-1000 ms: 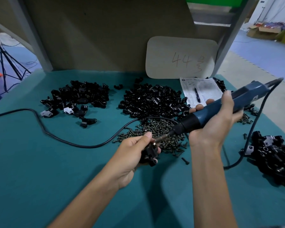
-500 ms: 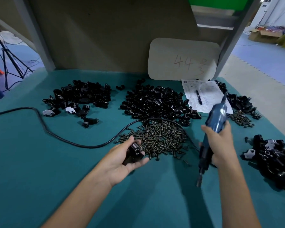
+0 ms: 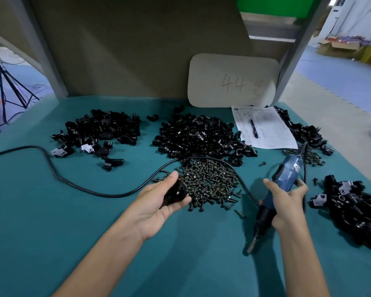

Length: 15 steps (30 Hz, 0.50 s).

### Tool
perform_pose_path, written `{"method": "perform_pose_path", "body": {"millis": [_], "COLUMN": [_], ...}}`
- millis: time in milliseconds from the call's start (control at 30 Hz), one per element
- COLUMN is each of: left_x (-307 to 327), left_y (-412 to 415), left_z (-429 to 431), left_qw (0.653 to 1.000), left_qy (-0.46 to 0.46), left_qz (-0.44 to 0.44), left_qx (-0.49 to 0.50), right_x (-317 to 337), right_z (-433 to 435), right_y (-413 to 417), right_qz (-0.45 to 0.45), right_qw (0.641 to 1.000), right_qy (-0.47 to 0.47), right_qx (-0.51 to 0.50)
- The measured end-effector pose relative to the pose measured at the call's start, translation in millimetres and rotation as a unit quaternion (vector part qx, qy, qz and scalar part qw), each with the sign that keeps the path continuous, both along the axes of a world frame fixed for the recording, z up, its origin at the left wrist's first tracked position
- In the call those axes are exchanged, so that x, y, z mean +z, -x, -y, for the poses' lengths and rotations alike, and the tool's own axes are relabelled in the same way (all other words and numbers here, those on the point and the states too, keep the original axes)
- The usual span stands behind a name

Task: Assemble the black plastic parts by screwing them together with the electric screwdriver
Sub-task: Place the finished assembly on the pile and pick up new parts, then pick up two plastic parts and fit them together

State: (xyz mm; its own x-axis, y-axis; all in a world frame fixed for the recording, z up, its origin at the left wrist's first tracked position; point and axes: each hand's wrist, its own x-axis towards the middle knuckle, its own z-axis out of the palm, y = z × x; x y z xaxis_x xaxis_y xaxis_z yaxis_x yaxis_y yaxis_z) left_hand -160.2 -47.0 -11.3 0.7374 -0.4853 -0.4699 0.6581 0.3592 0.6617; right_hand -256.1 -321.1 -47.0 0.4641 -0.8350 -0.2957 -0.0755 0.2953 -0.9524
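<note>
My left hand (image 3: pixel 156 202) lies palm up just left of the screw pile (image 3: pixel 210 183) and holds a small black plastic part (image 3: pixel 175 192) between thumb and fingers. My right hand (image 3: pixel 287 202) grips the blue electric screwdriver (image 3: pixel 285 176) around its middle, the tool nearly upright with its bit (image 3: pixel 251 246) pointing down at the teal table (image 3: pixel 51 221). The bit and the part are well apart. Piles of black plastic parts lie at the back left (image 3: pixel 99 131), back centre (image 3: pixel 199 136) and right (image 3: pixel 356 206).
A black power cable (image 3: pixel 90 189) snakes across the table from the left edge to the screws. A paper sheet with a pen (image 3: pixel 263 127) lies at the back right beside a cardboard sign (image 3: pixel 231 80). A smaller heap of screws (image 3: pixel 313 155) sits behind the screwdriver.
The screwdriver swung off the part from a slanted pose to nearly upright, bit down, on the right. My left hand turned palm up with the part and shifted slightly toward the screw pile.
</note>
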Motion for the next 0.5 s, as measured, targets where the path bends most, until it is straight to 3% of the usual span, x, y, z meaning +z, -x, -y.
{"method": "perform_pose_path", "body": {"millis": [500], "left_x": [7.4], "left_y": [1.9], "left_z": [-1.6], "left_qw": [0.999], "left_qy": [0.006], "left_qz": [0.036], "left_qx": [0.009], "right_x": [-9.7], "right_z": [3.7], "right_y": [0.8], "right_qz": [0.031], "right_qw": [0.997], "right_qy": [-0.037], "right_qx": [-0.064]}}
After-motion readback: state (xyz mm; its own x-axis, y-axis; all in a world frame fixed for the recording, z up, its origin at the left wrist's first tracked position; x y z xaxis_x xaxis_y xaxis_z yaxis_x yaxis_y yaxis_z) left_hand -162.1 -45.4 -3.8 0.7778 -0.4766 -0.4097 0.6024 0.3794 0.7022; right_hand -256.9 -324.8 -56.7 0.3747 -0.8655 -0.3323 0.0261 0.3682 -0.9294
